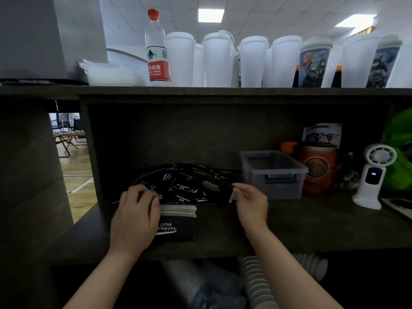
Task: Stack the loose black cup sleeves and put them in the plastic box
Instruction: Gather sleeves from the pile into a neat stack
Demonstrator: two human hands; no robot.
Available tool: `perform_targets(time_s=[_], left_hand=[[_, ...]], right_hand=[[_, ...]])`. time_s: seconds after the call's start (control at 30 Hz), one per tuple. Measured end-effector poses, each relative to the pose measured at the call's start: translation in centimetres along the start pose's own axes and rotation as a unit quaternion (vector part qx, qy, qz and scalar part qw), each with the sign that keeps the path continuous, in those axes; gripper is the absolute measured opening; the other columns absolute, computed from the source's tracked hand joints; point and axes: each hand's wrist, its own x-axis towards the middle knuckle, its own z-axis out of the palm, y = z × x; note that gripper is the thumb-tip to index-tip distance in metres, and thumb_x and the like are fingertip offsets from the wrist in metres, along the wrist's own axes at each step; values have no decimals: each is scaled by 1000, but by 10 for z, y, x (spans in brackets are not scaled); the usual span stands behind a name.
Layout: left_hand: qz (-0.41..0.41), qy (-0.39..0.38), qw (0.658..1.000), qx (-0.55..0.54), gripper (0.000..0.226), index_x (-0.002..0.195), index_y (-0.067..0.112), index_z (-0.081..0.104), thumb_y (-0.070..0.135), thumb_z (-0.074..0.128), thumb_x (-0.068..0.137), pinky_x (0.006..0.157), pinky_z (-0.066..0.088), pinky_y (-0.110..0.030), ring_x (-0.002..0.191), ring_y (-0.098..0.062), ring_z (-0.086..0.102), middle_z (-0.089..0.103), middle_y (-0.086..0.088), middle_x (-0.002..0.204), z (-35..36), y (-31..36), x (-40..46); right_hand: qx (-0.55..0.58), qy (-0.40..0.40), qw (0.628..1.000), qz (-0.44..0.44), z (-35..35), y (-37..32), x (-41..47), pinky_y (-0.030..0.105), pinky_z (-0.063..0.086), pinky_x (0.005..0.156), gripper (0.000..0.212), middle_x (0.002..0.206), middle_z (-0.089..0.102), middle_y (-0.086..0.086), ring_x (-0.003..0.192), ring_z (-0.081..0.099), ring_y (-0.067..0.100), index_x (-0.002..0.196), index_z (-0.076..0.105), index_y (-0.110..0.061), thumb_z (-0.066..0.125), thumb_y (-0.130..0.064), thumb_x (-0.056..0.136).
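Both forearms reach up from the bottom edge toward the neat stack of sleeves (178,221) lying flat on the dark shelf (312,224). At the stack's left side the left hand (136,216) curls its fingers round the edge, steadying the pile. Up and to the right of the stack, the right hand (250,202) pinches one blurred loose sleeve (214,187), lifted clear of the scattered heap of loose black cup sleeves (178,181) just behind the stack. Further right of the stack, against the shelf's back, the plastic box (273,173) stands open with no sleeves visible inside. I judge the gathering step is in hand, far from finished. Next, the held sleeve needs squaring over the stack and laying flat.
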Motion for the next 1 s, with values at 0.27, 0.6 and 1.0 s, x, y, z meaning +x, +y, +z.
perform_targets(time_s=[0.27, 0.6, 1.0], left_hand=[[59, 1, 997, 41, 54, 67, 19, 63, 38, 23, 99, 64, 44, -34, 60, -20, 57, 60, 5, 61, -1, -3, 0], [39, 7, 998, 44, 46, 65, 24, 58, 39, 30, 97, 54, 34, -28, 54, -13, 49, 53, 9, 57, 6, -5, 1], [32, -3, 998, 45, 44, 67, 22, 57, 38, 29, 96, 53, 32, -27, 56, -16, 53, 55, 7, 58, 0, -2, -2]], right_hand=[[15, -380, 921, 81, 32, -14, -9, 22, 54, 75, 32, 97, 75, 0, 93, 71, 14, 98, 71, -22, 41, -33, 104], [-478, -141, 867, 16, 27, 35, 68, 41, 47, 96, 52, 126, 58, 11, 119, 52, 31, 129, 50, -15, 58, -50, 91], [-215, 155, 940, -215, 11, 9, 43, 27, 51, 57, 21, 81, 70, 4, 70, 67, 18, 111, 68, -13, 52, -14, 98]])
